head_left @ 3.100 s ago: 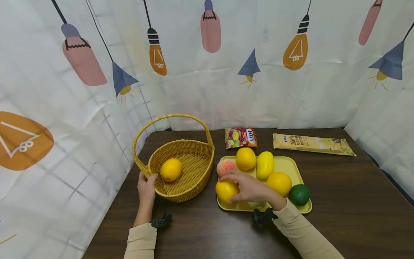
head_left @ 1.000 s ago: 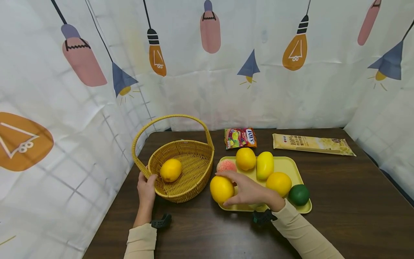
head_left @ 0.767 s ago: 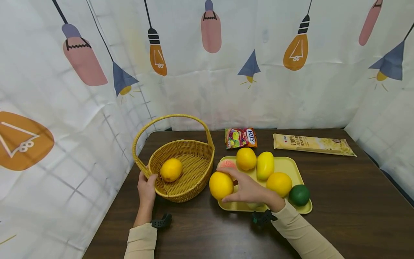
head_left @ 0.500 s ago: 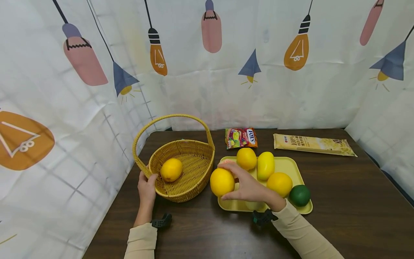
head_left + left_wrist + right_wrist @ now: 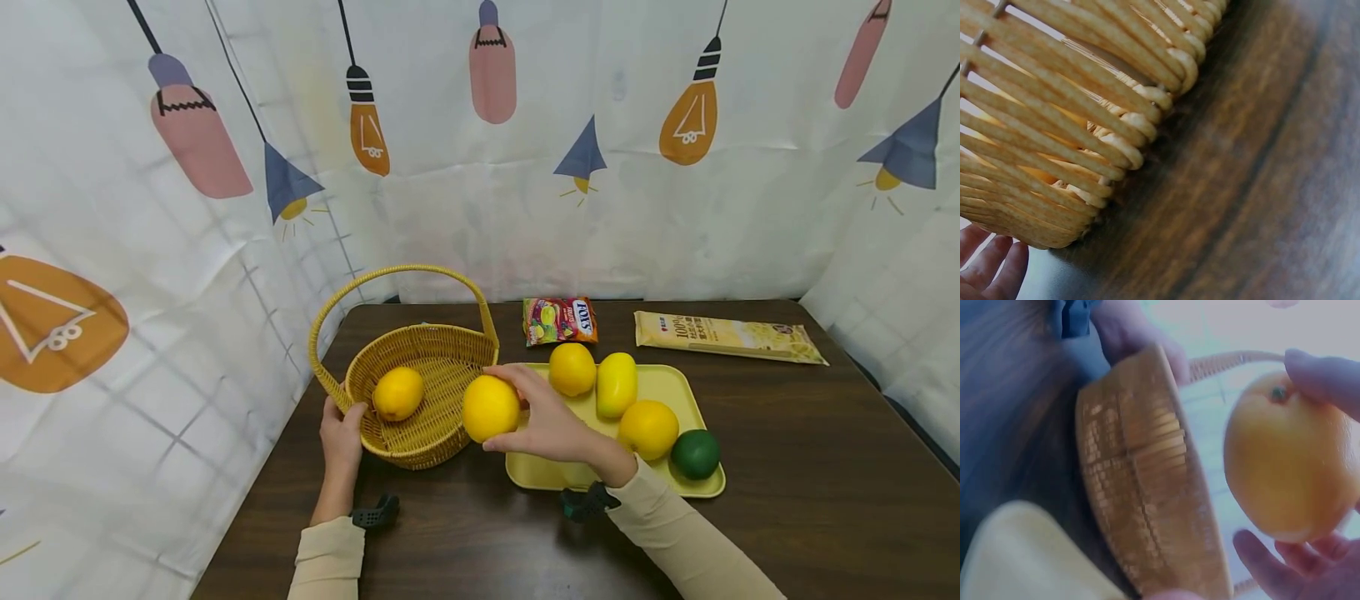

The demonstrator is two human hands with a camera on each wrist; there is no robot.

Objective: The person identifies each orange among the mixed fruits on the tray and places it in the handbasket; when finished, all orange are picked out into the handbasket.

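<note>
My left hand [image 5: 341, 437] grips the left rim of a yellow woven basket [image 5: 431, 454], by the foot of its tall handle. In the left wrist view, its fingertips [image 5: 1013, 265] show beside the basket's weave. Inside the basket lies a yellow-orange fruit [image 5: 398, 393]. My right hand [image 5: 547, 421] holds an orange [image 5: 491, 408] between thumb and fingers, raised at the basket's right rim. A small green stem mark shows on this orange in the right wrist view, with the basket wall [image 5: 1147, 469] beside it. The peach on the tray is mostly hidden behind my right hand.
A yellow tray [image 5: 540, 475] on the right bears two round yellow-orange fruits [image 5: 572, 369], a long yellow fruit [image 5: 617, 385] and a dark green fruit [image 5: 695, 454]. Behind it lie a candy bag [image 5: 559, 321] and a long noodle packet [image 5: 727, 337]. A patterned curtain [image 5: 450, 225] encloses the table.
My right hand has lifted the orange off the tray's left end and carried it left and up to the basket's right rim. My left hand has kept its grip on the basket.
</note>
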